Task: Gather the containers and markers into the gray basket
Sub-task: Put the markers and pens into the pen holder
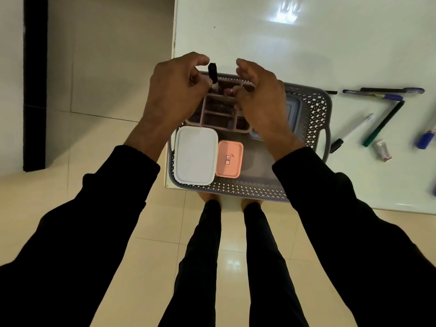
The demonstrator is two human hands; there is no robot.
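The gray basket [316, 119] sits at the white table's near left corner. Inside it lie a white lidded container [195, 155], a small pink lidded container [228, 159], a pink divided organizer [219, 114] and a bluish-gray container [292, 109], mostly hidden by my right hand. My left hand [174, 90] hovers over the organizer's far left and pinches a marker with a black cap [212, 72], held upright. My right hand [259, 95] hangs over the organizer with curled fingers; its grip is hidden. Several markers lie on the table to the right, among them a green one [383, 123] and a white one [351, 133].
More pens [387, 92] lie at the far right of the white table [306, 43], plus a blue-capped marker [427, 138] and a small white and red tube [383, 151]. Tiled floor [106, 114] lies to the left and below. My legs stand at the table's edge.
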